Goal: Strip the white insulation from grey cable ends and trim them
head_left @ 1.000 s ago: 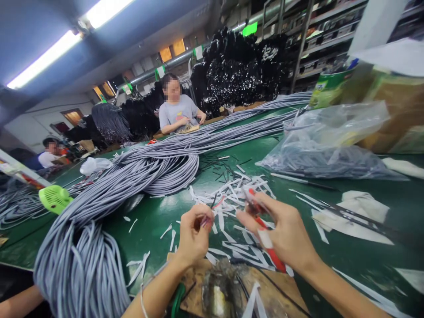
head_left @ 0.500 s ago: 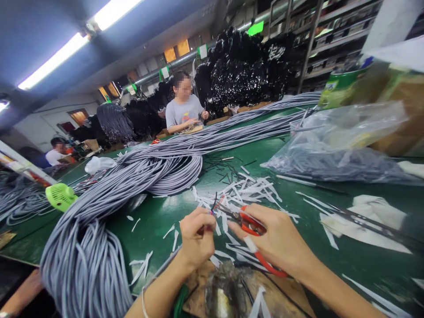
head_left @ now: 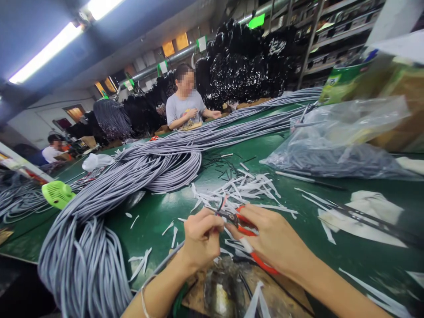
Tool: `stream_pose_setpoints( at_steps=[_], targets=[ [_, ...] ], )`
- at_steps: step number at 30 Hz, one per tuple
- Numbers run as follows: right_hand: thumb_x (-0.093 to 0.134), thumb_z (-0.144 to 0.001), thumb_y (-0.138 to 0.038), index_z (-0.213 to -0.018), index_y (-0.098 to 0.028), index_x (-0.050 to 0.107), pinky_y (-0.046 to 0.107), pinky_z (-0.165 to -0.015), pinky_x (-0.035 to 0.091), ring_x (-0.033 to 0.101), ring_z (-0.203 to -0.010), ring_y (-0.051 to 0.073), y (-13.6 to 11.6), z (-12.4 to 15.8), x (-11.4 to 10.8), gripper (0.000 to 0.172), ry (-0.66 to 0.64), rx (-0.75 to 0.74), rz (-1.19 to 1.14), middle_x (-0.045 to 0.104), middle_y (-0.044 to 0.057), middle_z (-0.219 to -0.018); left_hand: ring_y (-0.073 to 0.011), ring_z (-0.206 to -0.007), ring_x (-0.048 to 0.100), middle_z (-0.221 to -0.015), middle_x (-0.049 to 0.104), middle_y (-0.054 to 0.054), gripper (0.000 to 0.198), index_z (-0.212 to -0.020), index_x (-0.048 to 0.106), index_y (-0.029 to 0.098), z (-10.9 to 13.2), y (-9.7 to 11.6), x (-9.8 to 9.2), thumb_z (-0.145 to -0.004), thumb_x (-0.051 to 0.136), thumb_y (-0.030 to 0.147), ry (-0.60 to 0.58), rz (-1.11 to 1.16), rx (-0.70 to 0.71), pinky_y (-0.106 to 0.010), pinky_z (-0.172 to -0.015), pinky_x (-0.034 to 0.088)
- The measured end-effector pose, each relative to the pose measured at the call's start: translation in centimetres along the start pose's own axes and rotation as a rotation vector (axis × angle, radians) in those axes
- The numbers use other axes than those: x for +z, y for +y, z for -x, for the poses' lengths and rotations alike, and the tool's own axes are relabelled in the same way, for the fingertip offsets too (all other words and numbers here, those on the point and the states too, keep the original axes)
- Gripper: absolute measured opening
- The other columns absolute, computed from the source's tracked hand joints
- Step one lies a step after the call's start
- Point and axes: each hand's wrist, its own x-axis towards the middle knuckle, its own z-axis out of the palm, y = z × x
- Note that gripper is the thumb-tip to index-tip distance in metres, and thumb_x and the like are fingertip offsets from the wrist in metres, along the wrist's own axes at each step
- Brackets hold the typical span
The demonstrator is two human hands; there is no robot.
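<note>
My left hand [head_left: 202,236] is closed in a pinch around the end of a grey cable [head_left: 165,261], whose length runs back along my forearm. Thin coloured wires [head_left: 224,201] poke out just past my fingertips. In my right hand [head_left: 278,234] is a pair of red-handled scissors [head_left: 241,230], with white tape round one handle. The dark blades point left and reach my left fingertips at the wires. Whether the blades touch a wire is too small to tell.
White strips [head_left: 245,190] and black offcuts [head_left: 217,164] litter the green table [head_left: 159,210]. A thick grey cable bundle [head_left: 86,256] lies left, a plastic bag [head_left: 334,154] right. Long tweezers [head_left: 371,221] lie at right, a stained board [head_left: 281,296] in front. A co-worker [head_left: 185,104] sits across.
My left hand has shifted slightly right and turned, and the scissors have moved slightly left, so the blades now sit against my left fingertips. The co-worker's hands have moved apart.
</note>
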Motion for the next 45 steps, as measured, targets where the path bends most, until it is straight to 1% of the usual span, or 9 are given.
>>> stream_pose_setpoints(
  at_steps=[9, 15, 21, 26, 32, 38, 40, 43, 45],
  targets=[
    [0.048, -0.082, -0.03, -0.067, -0.018, 0.053, 0.024, -0.054, 0.038, 0.056, -0.058, 0.015, 0.3, 0.3, 0.5, 0.02, -0.075, 0.016, 0.023, 0.058, 0.003, -0.066, -0.0071, -0.047, 0.04, -0.053, 0.043, 0.003, 0.022, -0.061, 0.046, 0.018, -0.1, -0.5, -0.2, -0.069, 0.039, -0.001, -0.032, -0.085, 0.032, -0.018, -0.045, 0.029],
    [0.046, -0.077, -0.027, -0.054, -0.018, 0.048, 0.023, -0.047, 0.03, 0.048, -0.044, 0.012, 0.2, 0.3, 0.5, 0.025, -0.019, 0.051, 0.07, 0.051, -0.001, -0.049, -0.007, -0.05, 0.047, -0.061, 0.051, 0.002, 0.022, -0.069, 0.05, 0.018, 0.1, -0.6, -0.4, -0.073, 0.039, -0.001, -0.062, -0.137, 0.056, -0.017, -0.047, 0.033],
    [0.034, -0.084, -0.04, -0.04, -0.018, 0.035, 0.02, -0.041, 0.024, 0.032, -0.036, 0.007, 0.5, -0.3, 0.0, 0.05, 0.087, 0.108, -0.043, 0.038, -0.002, -0.036, -0.0084, -0.051, 0.05, -0.062, 0.055, 0.003, 0.024, -0.104, 0.045, 0.019, 0.4, -0.5, -0.3, -0.08, 0.049, 0.017, 0.0, 0.144, -0.357, -0.017, -0.048, 0.036],
    [0.035, -0.081, -0.053, -0.042, -0.018, 0.044, 0.021, -0.044, 0.027, 0.038, -0.04, 0.01, 1.6, -1.2, -0.5, 0.053, -0.037, 0.352, 0.102, 0.048, 0.001, -0.04, -0.0054, -0.041, 0.035, -0.049, 0.046, 0.005, 0.03, -0.078, 0.053, 0.014, -1.2, -0.2, -0.9, -0.073, 0.058, 0.043, -0.013, 0.421, -0.725, -0.018, -0.041, 0.025],
    [0.048, -0.075, -0.038, -0.061, -0.023, 0.06, 0.026, -0.043, 0.03, 0.058, -0.051, 0.022, 1.7, -1.5, -1.4, 0.024, -0.418, 0.426, 0.324, 0.063, 0.007, -0.058, -0.0032, -0.04, 0.023, -0.045, 0.031, 0.008, 0.039, -0.06, 0.052, 0.013, 1.9, 3.5, -7.0, -0.066, 0.063, 0.05, -0.077, 0.577, -0.969, -0.018, -0.039, 0.017],
    [0.054, -0.071, -0.042, -0.053, -0.027, 0.051, 0.032, -0.042, 0.032, 0.052, -0.038, 0.022, 5.0, -0.6, -0.7, 0.024, -0.44, 0.437, 0.216, 0.058, 0.009, -0.05, -0.0063, -0.038, 0.036, -0.043, 0.042, 0.005, 0.04, -0.078, 0.067, 0.015, 12.2, 8.0, -14.2, -0.074, 0.054, 0.052, -0.838, 0.243, -1.244, -0.019, -0.039, 0.023],
    [0.057, -0.068, -0.046, -0.052, -0.028, 0.047, 0.033, -0.043, 0.03, 0.05, -0.037, 0.022, 6.0, -0.4, -0.1, 0.026, -0.434, 0.459, 0.194, 0.055, 0.009, -0.046, -0.009, -0.044, 0.045, -0.045, 0.049, 0.002, 0.037, -0.074, 0.07, 0.017, 13.9, 8.6, -16.1, -0.074, 0.055, 0.051, -0.962, -0.013, -1.127, -0.019, -0.043, 0.029],
    [0.058, -0.066, -0.046, -0.055, -0.028, 0.041, 0.034, -0.046, 0.03, 0.049, -0.037, 0.021, 6.0, -1.0, 0.0, 0.027, -0.467, 0.522, 0.147, 0.052, 0.007, -0.043, -0.0134, -0.06, 0.057, -0.066, 0.065, -0.001, 0.035, -0.093, 0.068, 0.019, 12.8, 7.7, -18.4, -0.072, 0.061, 0.045, -0.908, -0.215, -0.988, -0.019, -0.053, 0.04],
    [0.058, -0.065, -0.041, -0.058, -0.028, 0.036, 0.034, -0.048, 0.031, 0.048, -0.036, 0.02, 5.1, -1.8, -0.5, 0.027, -0.479, 0.595, 0.124, 0.05, 0.006, -0.043, -0.0131, -0.068, 0.06, -0.077, 0.068, -0.001, 0.03, -0.1, 0.065, 0.019, 10.2, 5.7, -19.5, -0.081, 0.052, 0.038, -0.722, -0.363, -0.946, -0.019, -0.062, 0.045]
  ],
)
